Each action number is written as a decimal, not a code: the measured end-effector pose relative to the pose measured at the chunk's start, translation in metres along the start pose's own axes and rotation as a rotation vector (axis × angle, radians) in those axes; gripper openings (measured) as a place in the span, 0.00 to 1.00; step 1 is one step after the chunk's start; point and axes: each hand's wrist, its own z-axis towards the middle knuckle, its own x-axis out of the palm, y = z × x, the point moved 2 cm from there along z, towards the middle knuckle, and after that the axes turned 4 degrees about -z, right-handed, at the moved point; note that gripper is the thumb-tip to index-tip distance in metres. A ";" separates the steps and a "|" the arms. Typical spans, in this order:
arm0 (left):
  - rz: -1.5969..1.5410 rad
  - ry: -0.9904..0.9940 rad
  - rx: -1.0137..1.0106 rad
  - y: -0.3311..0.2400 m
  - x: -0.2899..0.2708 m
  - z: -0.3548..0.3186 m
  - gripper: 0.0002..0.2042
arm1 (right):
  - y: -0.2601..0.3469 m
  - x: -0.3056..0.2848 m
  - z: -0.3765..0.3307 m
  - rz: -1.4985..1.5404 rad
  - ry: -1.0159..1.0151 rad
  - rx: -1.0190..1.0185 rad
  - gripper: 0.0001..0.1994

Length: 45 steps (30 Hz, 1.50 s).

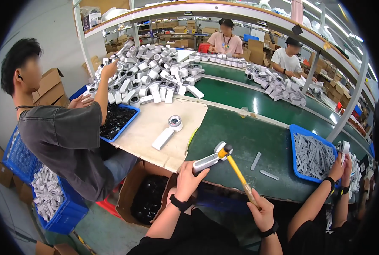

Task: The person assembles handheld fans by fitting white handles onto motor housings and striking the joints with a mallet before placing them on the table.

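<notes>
My left hand [187,181] is closed round the handle of a white handheld fan housing [206,163], whose round head points away from me over the green table. In my right hand [262,213] is a hammer [237,171] with a yellow handle and a wrapped lower grip. Its dark head lies over the round end of the housing; whether they touch I cannot tell. Two flat grey strips [255,161] rest on the table to the right of the housing. Another white fan housing [164,138] lies on the beige sheet, to the left.
A large pile of white housings [151,74] stands at the far left; a co-worker [66,123] reaches into it. Nearby is a blue tray [131,121] of black parts. A blue tray [292,146] of grey strips sits at right, beside another person's hands [338,168]. An open carton [128,191] stands below.
</notes>
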 end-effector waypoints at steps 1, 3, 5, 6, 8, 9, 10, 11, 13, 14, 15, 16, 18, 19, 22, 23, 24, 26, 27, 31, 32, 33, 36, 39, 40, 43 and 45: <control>0.161 -0.019 0.093 -0.001 -0.004 0.001 0.16 | 0.004 0.001 0.004 -0.044 0.053 0.008 0.26; 0.118 0.004 0.024 0.009 -0.001 -0.001 0.15 | 0.011 0.006 0.005 -0.109 0.076 -0.027 0.25; 0.050 0.040 -0.041 0.012 0.000 -0.001 0.13 | 0.015 0.014 0.004 -0.132 0.001 -0.097 0.26; 0.052 0.039 -0.045 0.012 -0.001 0.000 0.13 | 0.016 0.016 0.003 -0.157 -0.079 -0.167 0.26; 0.088 0.033 0.009 0.010 0.001 0.001 0.13 | 0.009 0.021 0.002 -0.234 0.025 -0.160 0.26; 0.086 0.034 0.008 0.010 0.002 0.000 0.13 | 0.003 0.024 0.002 -0.260 0.089 -0.123 0.25; 0.092 0.041 -0.007 0.011 0.000 0.000 0.13 | 0.006 0.024 0.003 -0.257 0.091 -0.127 0.25; 0.097 0.047 -0.022 0.012 -0.001 0.000 0.13 | 0.011 0.021 0.003 -0.246 0.073 -0.120 0.25; 0.088 0.047 -0.021 0.014 -0.001 0.002 0.13 | 0.012 0.021 0.003 -0.238 0.055 -0.109 0.25; 0.076 0.051 -0.019 0.014 0.000 0.001 0.13 | 0.008 0.024 0.002 -0.237 0.047 -0.110 0.25; 0.074 0.055 -0.020 0.013 0.000 -0.001 0.13 | 0.006 0.025 0.001 -0.236 0.039 -0.112 0.25; 0.073 0.051 -0.031 0.013 -0.001 0.001 0.14 | 0.006 0.025 0.002 -0.237 0.038 -0.114 0.25; 0.071 0.045 -0.041 0.014 0.000 0.002 0.14 | 0.005 0.026 0.005 -0.278 0.084 -0.112 0.25; 0.071 0.047 -0.036 0.016 0.001 0.000 0.14 | 0.011 0.026 0.004 -0.255 0.078 -0.098 0.25; 0.104 0.063 -0.054 0.020 0.002 -0.001 0.14 | 0.016 0.034 -0.001 -0.175 0.062 -0.188 0.24; 0.136 0.077 -0.076 0.021 0.002 -0.001 0.15 | 0.018 0.037 -0.001 -0.259 0.155 -0.211 0.24; 0.136 0.079 -0.077 0.022 0.002 -0.004 0.15 | 0.018 0.039 0.000 -0.255 0.202 -0.190 0.24; 0.070 0.033 -0.039 0.021 0.001 -0.003 0.16 | 0.025 0.038 -0.002 -0.209 0.209 -0.187 0.25; 0.133 0.056 -0.058 0.020 0.002 -0.001 0.15 | 0.022 0.040 -0.002 -0.209 0.206 -0.187 0.25; 0.097 0.034 -0.007 0.018 0.002 0.001 0.14 | 0.008 0.035 0.000 -0.207 0.127 -0.153 0.26; 0.097 0.031 -0.003 0.017 0.001 0.001 0.14 | 0.005 0.033 0.003 -0.223 0.144 -0.143 0.25; 0.104 0.030 -0.007 0.017 0.000 0.000 0.14 | 0.006 0.028 0.003 -0.194 0.136 -0.147 0.26; 0.112 0.060 -0.006 0.014 0.001 0.002 0.14 | -0.001 0.027 0.007 -0.151 -0.022 -0.100 0.27; 0.156 0.109 -0.018 0.007 0.000 0.004 0.14 | -0.011 0.025 0.012 -0.212 0.014 -0.071 0.27; 0.211 0.146 -0.011 0.006 0.000 0.005 0.15 | -0.013 0.024 0.016 -0.258 0.030 -0.082 0.27; 0.230 0.147 0.057 -0.006 0.005 0.016 0.17 | -0.019 0.025 0.013 -0.117 -0.037 -0.074 0.26; 0.148 0.183 0.147 -0.011 0.007 0.025 0.17 | -0.025 0.028 0.006 -0.002 -0.098 -0.034 0.24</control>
